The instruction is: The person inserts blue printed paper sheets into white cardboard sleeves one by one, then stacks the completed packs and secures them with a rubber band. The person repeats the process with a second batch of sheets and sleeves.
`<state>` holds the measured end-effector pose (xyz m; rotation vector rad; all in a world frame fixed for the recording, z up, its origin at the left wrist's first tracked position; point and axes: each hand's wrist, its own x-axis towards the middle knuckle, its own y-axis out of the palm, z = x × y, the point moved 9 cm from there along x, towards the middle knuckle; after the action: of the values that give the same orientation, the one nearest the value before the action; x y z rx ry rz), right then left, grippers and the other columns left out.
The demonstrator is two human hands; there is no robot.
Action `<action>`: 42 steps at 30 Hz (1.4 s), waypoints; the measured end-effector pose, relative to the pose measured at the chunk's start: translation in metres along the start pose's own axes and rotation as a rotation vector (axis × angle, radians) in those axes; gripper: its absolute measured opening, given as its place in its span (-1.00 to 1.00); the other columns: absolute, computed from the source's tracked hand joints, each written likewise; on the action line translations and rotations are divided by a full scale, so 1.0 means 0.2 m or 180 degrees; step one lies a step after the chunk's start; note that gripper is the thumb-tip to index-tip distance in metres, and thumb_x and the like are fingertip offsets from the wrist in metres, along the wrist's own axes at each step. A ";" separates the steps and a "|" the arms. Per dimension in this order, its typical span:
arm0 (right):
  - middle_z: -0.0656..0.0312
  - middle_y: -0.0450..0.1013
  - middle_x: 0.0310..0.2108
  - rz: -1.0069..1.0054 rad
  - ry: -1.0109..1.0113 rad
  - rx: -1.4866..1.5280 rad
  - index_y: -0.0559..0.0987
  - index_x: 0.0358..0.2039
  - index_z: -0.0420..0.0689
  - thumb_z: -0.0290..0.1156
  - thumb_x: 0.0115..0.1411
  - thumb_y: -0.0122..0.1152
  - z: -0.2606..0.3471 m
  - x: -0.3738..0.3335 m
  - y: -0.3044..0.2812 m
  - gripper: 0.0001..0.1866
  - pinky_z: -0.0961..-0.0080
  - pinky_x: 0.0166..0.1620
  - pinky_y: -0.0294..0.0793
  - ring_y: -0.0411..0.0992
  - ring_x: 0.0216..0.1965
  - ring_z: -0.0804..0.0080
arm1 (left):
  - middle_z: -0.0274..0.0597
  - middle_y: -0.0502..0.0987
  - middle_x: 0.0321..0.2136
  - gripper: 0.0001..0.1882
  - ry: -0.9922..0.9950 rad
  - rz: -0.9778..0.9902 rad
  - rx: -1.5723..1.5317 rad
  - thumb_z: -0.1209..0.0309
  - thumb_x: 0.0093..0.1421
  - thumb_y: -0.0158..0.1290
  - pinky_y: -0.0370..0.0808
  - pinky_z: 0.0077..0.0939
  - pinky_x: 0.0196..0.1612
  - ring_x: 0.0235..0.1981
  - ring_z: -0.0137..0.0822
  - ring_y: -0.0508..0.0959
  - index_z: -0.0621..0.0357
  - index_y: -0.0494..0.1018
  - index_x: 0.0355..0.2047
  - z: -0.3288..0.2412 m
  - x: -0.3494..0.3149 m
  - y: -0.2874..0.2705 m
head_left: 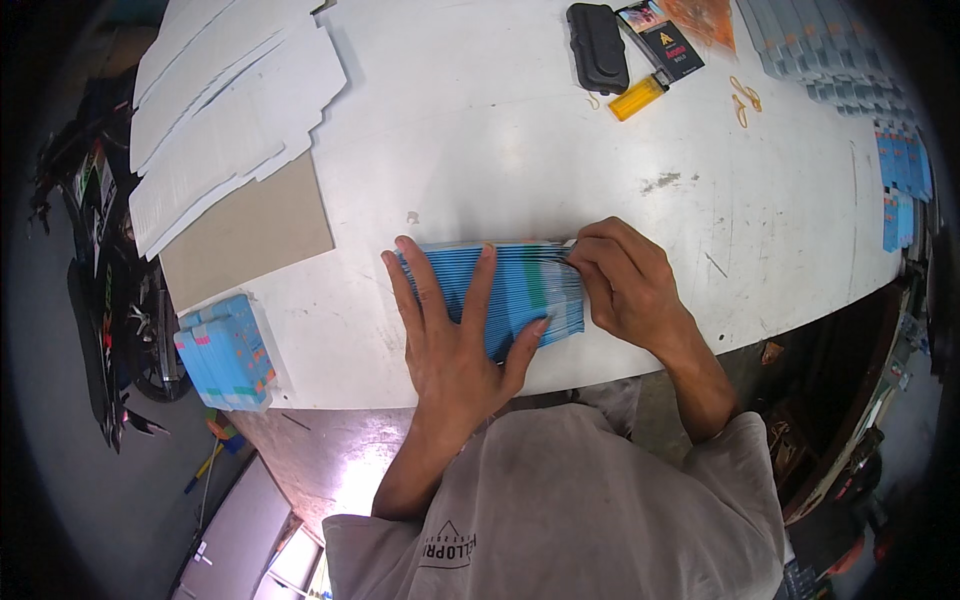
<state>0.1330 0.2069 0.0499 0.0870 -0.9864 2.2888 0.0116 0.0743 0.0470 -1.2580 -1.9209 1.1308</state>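
In the head view, a stack of thin blue cards (505, 285) lies on the white tabletop (520, 150), right in front of the person. The stack is long from side to side and fanned out like a slanted deck.

The left hand (455, 330) lies flat on top of it, fingers spread wide and pressing down. The right hand (625, 285) is curled at the stack's right end and pinches the card edges there. Both hands touch the stack, so neither one is nearer.

The right fingertips are tucked under the knuckles, so I cannot see how many cards they pinch. The left palm hides the near part of the stack.

Beyond the right hand, well apart, lie a yellow lighter (637, 97) and a black case (598, 45). Far off to the left of the left hand is another blue bundle (225, 350).
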 end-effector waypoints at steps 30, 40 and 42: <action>-0.31 0.04 0.50 -0.0824 0.0654 0.2313 0.05 0.48 -0.47 0.05 0.44 -0.01 0.04 -0.13 0.19 -0.09 0.16 0.50 -0.03 0.01 0.53 -0.07 | 0.25 -0.16 0.55 0.27 -0.0206 -0.0975 -0.2877 -0.52 0.26 -0.18 -0.17 0.02 0.56 0.58 0.12 -0.16 0.41 -0.18 0.52 0.09 -0.06 -0.13; 0.00 0.54 -0.05 -0.1733 0.2149 0.2237 0.40 0.12 -0.35 -0.43 0.48 -0.04 -0.15 -0.50 0.10 -0.69 0.29 0.07 0.56 0.55 -0.04 0.30 | 0.49 0.02 0.43 0.42 0.0289 0.0463 0.0353 -0.33 -0.06 0.36 -0.13 0.49 0.44 0.47 0.48 -0.01 0.48 -0.05 0.47 0.00 0.06 -0.13; 0.05 0.57 -0.17 -0.1044 0.2634 0.2840 0.41 0.07 -0.37 -0.59 0.43 -0.01 -0.07 -0.56 0.25 -0.76 0.42 -0.14 0.64 0.61 -0.22 0.37 | 0.46 0.15 0.32 0.34 0.0255 0.0365 0.0123 -0.28 0.01 0.34 -0.07 0.49 0.43 0.37 0.46 0.13 0.51 -0.02 0.45 0.03 0.04 -0.07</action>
<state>0.1961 0.1312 -0.0248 -0.2868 0.4511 1.9725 -0.0032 0.0772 0.0570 -1.3862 -1.7797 1.1510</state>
